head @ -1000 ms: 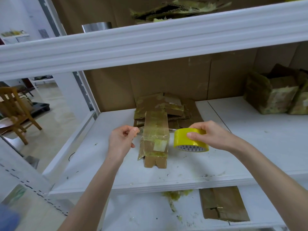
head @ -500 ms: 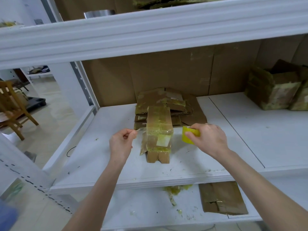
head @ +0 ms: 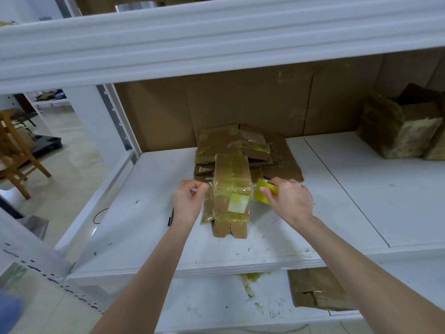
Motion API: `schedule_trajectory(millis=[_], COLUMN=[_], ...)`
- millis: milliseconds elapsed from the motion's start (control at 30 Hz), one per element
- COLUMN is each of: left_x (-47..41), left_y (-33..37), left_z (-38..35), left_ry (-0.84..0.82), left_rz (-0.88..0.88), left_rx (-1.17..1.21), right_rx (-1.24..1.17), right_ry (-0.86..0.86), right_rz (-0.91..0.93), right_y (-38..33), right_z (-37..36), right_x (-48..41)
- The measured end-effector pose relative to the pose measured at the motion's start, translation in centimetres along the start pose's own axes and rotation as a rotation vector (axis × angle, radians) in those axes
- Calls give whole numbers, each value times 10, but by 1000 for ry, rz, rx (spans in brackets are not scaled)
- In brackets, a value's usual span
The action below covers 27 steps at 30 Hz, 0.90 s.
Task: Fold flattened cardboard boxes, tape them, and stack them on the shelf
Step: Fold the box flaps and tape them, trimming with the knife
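Left hand (head: 190,201) pinches free tape end; right hand (head: 287,201) grips yellow tape roll (head: 265,192). Strip stretched across folded box (head: 231,196) on middle shelf (head: 337,213). Risk: slack or skewed pull, so tape wrinkles, sticks to itself, misses seam.

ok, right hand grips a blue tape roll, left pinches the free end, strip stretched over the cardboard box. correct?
Not blue: the head view shows a yellow tape roll in the right hand. The left hand pinches the free end, strip stretched over the cardboard box.
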State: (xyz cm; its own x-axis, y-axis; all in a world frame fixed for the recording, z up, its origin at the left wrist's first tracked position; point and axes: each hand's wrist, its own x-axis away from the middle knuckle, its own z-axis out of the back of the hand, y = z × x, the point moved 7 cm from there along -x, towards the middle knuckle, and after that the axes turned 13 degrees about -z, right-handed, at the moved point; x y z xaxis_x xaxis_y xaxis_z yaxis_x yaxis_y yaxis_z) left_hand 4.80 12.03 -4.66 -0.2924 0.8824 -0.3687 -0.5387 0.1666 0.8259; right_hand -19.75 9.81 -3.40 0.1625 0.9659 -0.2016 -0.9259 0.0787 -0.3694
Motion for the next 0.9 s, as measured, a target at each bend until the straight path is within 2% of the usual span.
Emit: schedule_trajectory(millis=[133,233,333,433,500,567,633,667,733,900], left_x=[1,4,3,9,24,47,65,66,61,58], left_y=[-1,-6,-9,6,30,59,74,72,66,39], left_z=[-17,-27,-27,-8,3,-4,-32,-47,-63,-59], left_ry=[-4,41,51,178,235,187,38,-36,-123,-173], left_rz=[54,164,166,14,-200,-524,-814,-872,-862,-826], left_rx=[43,146,92,-21,-77,-175,-371,-488,-665,-838], right_rx=[11,17,16,-3,-20,-34,-54,-68,-120,-262], right_ry=[-46,-53,-59,-62,-71,-77,-88,-102,-155,-444], right_rz=[-21,-37,-26,-4,-3,1,14,22,37,154], right_y=[-8,-7,-5,-5,-4,-5,-7,-8,-6,11], right_z=[-7,-10,-13,-15,-15,-17,-18,-20,-24,-35], right_x=[0,0,0,-1,-1,-1,0,0,-3,-7])
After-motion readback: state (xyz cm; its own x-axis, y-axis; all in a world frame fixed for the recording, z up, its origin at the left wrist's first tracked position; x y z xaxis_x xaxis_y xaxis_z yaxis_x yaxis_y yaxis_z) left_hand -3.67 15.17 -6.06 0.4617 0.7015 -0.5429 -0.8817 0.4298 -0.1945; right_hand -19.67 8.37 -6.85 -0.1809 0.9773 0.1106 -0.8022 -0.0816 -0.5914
